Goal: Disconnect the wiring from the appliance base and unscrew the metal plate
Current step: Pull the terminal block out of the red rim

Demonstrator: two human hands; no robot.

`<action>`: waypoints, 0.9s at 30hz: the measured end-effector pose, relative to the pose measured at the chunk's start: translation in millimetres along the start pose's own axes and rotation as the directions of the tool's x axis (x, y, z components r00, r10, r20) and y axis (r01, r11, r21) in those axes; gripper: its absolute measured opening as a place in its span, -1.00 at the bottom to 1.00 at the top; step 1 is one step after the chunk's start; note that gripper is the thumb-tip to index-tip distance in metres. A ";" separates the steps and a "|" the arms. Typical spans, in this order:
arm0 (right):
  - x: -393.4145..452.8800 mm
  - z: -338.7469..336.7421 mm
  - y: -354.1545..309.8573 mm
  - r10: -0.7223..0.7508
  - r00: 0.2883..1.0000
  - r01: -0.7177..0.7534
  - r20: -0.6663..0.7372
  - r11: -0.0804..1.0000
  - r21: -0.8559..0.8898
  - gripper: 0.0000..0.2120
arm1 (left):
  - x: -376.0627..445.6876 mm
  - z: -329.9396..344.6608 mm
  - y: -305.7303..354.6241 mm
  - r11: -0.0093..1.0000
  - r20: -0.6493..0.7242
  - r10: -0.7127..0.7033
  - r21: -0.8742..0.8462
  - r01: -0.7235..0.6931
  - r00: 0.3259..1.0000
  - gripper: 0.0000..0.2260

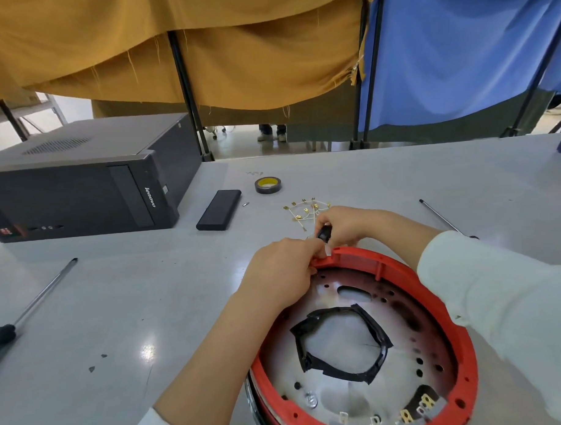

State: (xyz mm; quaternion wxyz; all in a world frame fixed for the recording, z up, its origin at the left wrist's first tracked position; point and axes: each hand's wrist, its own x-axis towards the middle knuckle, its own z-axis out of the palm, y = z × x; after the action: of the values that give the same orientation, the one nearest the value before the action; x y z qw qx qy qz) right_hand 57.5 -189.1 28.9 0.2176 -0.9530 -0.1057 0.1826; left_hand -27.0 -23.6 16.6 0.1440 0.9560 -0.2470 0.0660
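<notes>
The appliance base [465, 358] is a round red plastic ring lying near me at the lower right. Inside it sits a scorched metal plate [400, 310] with a central hole edged in black tape. My left hand [281, 276] pinches the far rim of the ring. My right hand [346, 224] grips a black screwdriver handle [324, 233] just behind that rim; its tip is hidden by my fingers. A loose bundle of wires with brass terminals [306, 210] lies on the table beyond my hands. More terminals [416, 409] remain at the near edge of the base.
A black Lenovo computer tower [81, 187] lies at the far left, with a flat black case [219, 209] and a roll of tape [268, 184] beside it. One long screwdriver [34, 303] lies at the left, another [444, 217] at the right. Yellow and blue curtains hang behind.
</notes>
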 end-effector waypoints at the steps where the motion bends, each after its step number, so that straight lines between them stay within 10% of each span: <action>1: 1.8 -0.2 2.1 0.030 0.999 -0.029 -0.013 1.000 0.008 -0.72 | -0.1 -0.2 0.3 1.000 -0.001 0.002 -0.001 -0.002 1.000 -0.75; 21: 32.0 -25.0 28.4 -0.010 0.962 -0.005 -0.273 0.999 -0.054 -0.76 | 14.5 2.0 -0.9 0.999 -0.005 -0.035 0.014 0.035 0.999 -0.76; 27: 26.4 -10.7 -3.8 -0.222 0.974 0.220 -0.030 0.973 -0.069 -0.75 | 14.4 3.0 -0.3 0.999 -0.008 -0.028 0.044 0.029 1.000 -0.72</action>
State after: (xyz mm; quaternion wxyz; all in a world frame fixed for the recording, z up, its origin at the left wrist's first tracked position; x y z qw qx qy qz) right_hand 85.3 -182.4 31.6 0.2074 -0.9451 -0.2130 0.1356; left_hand -14.2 -30.8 16.5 0.1249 0.9621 -0.2313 0.0728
